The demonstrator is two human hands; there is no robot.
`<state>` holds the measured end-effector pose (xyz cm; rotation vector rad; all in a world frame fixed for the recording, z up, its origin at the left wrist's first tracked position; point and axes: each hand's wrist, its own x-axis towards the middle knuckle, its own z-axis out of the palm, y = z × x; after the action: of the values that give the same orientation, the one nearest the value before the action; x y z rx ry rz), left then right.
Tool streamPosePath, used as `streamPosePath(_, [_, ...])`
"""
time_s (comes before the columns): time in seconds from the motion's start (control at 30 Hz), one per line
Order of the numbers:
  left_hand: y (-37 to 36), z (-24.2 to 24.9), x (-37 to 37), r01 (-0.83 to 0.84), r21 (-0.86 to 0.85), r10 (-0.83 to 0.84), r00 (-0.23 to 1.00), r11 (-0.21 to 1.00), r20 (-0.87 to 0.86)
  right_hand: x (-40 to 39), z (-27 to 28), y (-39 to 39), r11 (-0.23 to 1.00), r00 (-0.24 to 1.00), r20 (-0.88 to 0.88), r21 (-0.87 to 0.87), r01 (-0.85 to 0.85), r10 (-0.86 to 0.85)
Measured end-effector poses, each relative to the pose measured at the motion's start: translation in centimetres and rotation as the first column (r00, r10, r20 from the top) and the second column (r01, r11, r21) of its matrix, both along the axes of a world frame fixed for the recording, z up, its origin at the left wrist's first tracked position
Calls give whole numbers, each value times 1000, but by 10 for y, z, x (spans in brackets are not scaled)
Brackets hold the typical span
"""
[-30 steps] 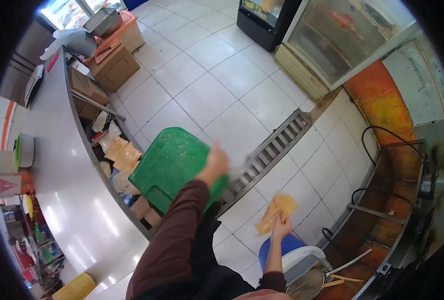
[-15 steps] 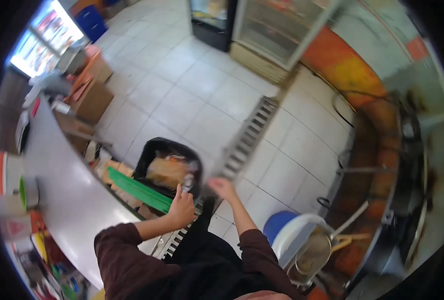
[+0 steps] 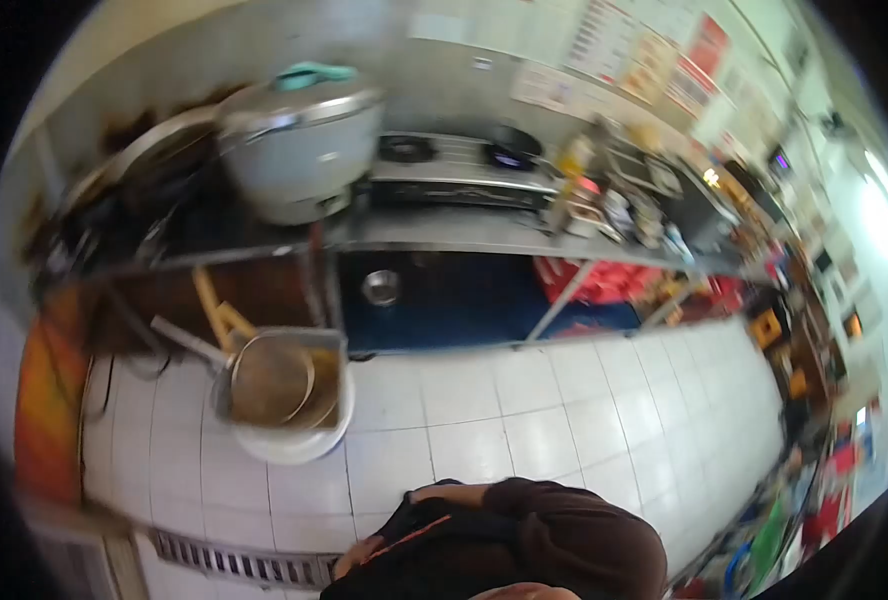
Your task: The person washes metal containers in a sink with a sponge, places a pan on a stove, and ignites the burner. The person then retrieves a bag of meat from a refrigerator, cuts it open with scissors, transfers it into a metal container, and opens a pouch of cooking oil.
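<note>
My right hand (image 3: pixel 423 494) is at my front, beyond the brown sleeve (image 3: pixel 574 525), against the black cloth (image 3: pixel 434 535) of my clothing. Its fingers are mostly hidden by the cloth and blur. A small patch of skin lower left seems to be my left hand (image 3: pixel 359 553), also at the black cloth, with its fingers not readable. Whether either hand holds anything does not show. Ahead, a white bucket (image 3: pixel 304 445) stands on the floor with a grey container, a round strainer (image 3: pixel 272 380) and wooden handles on top.
A metal counter (image 3: pixel 444 230) runs along the wall with a large lidded pot (image 3: pixel 304 145), a gas stove (image 3: pixel 454 180) and a black pan (image 3: pixel 512 145). Below lie a metal bowl (image 3: pixel 381 288) and red bags (image 3: pixel 604 280). A floor drain grate (image 3: pixel 244 563) crosses the tiles.
The view has swung right, from the black bin and green object to the stove counter. My hands, earlier apart and in plain sight over the bin, are now drawn close to my body.
</note>
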<state>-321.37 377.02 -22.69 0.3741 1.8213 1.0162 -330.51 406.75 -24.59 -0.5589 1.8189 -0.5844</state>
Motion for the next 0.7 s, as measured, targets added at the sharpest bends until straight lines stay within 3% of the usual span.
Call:
streamPosePath(0.1, [84, 7, -67, 213, -39, -209, 974, 976, 89, 48, 45, 161, 929, 944, 45, 200, 312, -327])
streamPosePath(0.23, [183, -12, -147, 358, 24, -358, 934, 933, -7, 96, 75, 274, 802, 815, 84, 261, 537, -573])
streamPosePath(0.3, [236, -20, -194, 496, 85, -475, 859, 864, -190, 82, 83, 300, 777, 789, 60, 238, 583, -611])
streamPosePath(0.33, [253, -25, -219, 713, 10, -608, 605, 701, -514, 66, 79, 310, 780, 794, 37, 220, 585, -606])
streamPosePath(0.37, [266, -6, -236, 714, 1, -615, 603, 700, -508, 45, 70, 320, 793, 813, -10, 215, 570, -582])
streamPosePath(0.4, [293, 27, -253, 513, -119, -526, 810, 850, -260, 16, 23, 343, 822, 866, -88, 281, 496, -492])
streamPosePath(0.43, [319, 52, -267, 301, -291, -324, 946, 908, -31, -12, -24, 366, 836, 908, -155, 354, 420, -390])
streamPosePath(0.47, [324, 39, -284, 373, -225, -433, 819, 900, -377, -40, -24, 400, 867, 879, -322, 241, 436, -352])
streamPosePath(0.5, [341, 43, -305, 369, -220, -428, 819, 903, -383, -78, -16, 444, 895, 816, -481, 130, 427, -319])
streamPosePath(0.57, [383, 62, -351, 193, -176, -237, 930, 965, -279, -147, 70, 522, 676, 580, -503, -9, 737, -640])
streamPosePath(0.63, [450, 98, -415, 53, -67, -63, 985, 996, -161, -209, 59, 635, 789, 353, -854, -104, 605, -383])
streamPosePath(0.67, [497, 129, -452, -59, -2, 59, 997, 998, -58, -240, 126, 663, 159, 26, -429, -277, 948, -903])
streamPosePath(0.7, [543, 137, -495, -96, 83, 99, 994, 992, -37, -269, 126, 716, 129, -115, -524, -406, 905, -844])
